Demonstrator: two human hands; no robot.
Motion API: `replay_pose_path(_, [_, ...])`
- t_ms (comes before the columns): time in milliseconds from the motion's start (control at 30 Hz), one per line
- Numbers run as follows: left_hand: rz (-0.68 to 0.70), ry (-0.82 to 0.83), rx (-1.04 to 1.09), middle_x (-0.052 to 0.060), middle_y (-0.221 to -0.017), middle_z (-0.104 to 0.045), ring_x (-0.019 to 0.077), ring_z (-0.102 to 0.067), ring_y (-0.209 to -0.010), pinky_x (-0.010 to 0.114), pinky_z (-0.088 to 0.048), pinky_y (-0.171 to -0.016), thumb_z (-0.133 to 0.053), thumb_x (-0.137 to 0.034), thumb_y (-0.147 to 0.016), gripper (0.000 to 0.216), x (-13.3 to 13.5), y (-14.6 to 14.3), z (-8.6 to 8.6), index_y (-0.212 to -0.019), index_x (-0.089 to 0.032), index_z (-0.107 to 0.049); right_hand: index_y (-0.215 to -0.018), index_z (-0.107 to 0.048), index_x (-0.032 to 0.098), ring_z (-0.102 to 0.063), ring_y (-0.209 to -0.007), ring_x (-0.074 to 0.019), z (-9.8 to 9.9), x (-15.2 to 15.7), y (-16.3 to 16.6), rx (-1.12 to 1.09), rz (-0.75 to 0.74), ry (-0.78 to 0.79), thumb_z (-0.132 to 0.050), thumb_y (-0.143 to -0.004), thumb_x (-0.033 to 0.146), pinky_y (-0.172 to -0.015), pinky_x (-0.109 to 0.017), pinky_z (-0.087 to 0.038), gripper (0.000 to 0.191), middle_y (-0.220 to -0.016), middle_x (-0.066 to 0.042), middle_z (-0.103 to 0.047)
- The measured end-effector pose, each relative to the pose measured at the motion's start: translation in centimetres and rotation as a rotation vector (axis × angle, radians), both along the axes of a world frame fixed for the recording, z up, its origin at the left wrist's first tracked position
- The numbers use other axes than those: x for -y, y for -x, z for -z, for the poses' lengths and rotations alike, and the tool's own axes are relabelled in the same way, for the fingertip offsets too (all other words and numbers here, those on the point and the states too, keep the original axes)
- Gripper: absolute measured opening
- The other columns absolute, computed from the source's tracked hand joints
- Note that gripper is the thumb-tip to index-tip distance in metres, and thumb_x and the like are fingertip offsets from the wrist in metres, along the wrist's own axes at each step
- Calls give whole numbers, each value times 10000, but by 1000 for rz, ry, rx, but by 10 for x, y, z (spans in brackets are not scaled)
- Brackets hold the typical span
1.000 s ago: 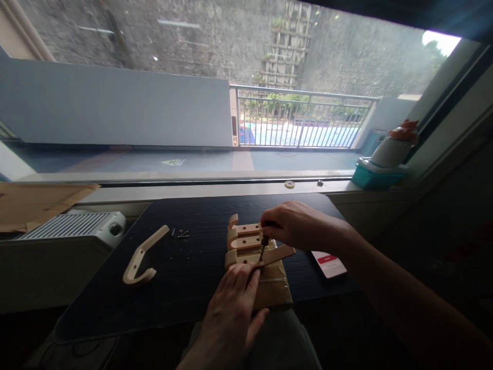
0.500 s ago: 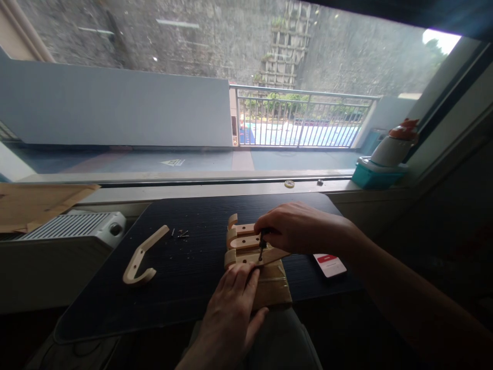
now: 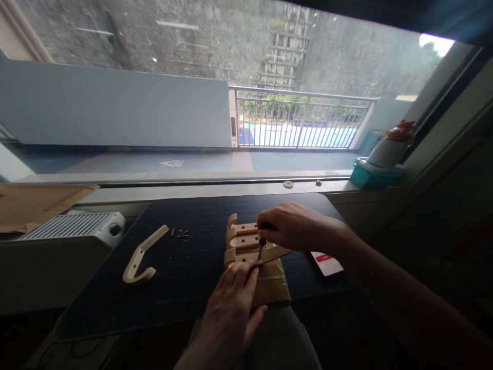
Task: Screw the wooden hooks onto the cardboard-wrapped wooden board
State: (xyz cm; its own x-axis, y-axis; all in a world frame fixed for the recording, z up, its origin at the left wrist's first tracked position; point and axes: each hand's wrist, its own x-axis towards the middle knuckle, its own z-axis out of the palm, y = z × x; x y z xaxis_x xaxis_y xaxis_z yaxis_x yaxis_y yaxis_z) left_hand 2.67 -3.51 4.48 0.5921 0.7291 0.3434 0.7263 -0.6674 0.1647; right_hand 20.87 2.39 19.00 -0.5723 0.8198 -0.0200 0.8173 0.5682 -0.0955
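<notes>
My right hand (image 3: 287, 223) is closed round the dark handle of a screwdriver (image 3: 262, 241). Its shaft points down into a hole of the nearest wooden hook (image 3: 252, 257). Against the near edge of that hook lie the fingertips of my left hand (image 3: 234, 298), stretched out with the thumb apart. Two more wooden hooks, a middle one (image 3: 246, 241) and a far one (image 3: 244, 227), lie parallel behind it, each with screw holes. Underneath is a brown block (image 3: 271, 290), its near side wrapped in shiny clear tape. The screwdriver's tip is too small to make out.
A loose wooden hook (image 3: 140, 257) lies on the dark table (image 3: 185, 293) at left, beside several small screws (image 3: 183, 234). A phone (image 3: 327, 263) is partly under my right forearm. On the sill stand a teal box (image 3: 372, 174) and a bottle (image 3: 391, 149) with an orange top.
My right hand and the screwdriver have shifted very slightly, the wrist turned a little. My left hand stays on the near hook. The view has moved slightly.
</notes>
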Motion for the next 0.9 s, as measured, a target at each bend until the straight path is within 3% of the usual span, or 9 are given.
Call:
replay_pose_path(167, [0,-6,-11,119,-1258,-504,290,-440,-1183,454,-427,-985,-622,-243,-736,534,1,0,1,-1240,-138,-483,-993,-643,247,-593,-718,-161,-8,4,-1,31,-22,27,-430,-860,303,-557,-253,-288,258,-835,-23,-683])
replay_pose_path(400, [3,-11,2,111,-1248,-510,290,-450,-1175,453,-430,-980,-609,-256,-746,516,0,1,2,-1236,-155,-482,-903,-654,220,-591,-765,-155,-9,3,3,31,-80,40,-411,-858,229,-593,-247,-308,248,-856,-28,-682])
replay_pose_path(667, [5,-3,-7,111,-1258,-502,289,-442,-1182,450,-425,-985,-606,-250,-747,519,0,1,3,-1241,-150,-479,-842,-650,192,-570,-682,-145,-5,-2,4,20,-12,44,-378,-889,293,-573,-243,-312,294,-776,-38,-670])
replay_pose_path(900, [-2,-6,-8,112,-1248,-508,288,-448,-1173,451,-431,-975,-606,-261,-750,513,0,1,3,-1238,-156,-484,-941,-649,209,-582,-688,-151,-11,-1,4,74,-13,50,-409,-883,326,-550,-256,-300,273,-807,-40,-676])
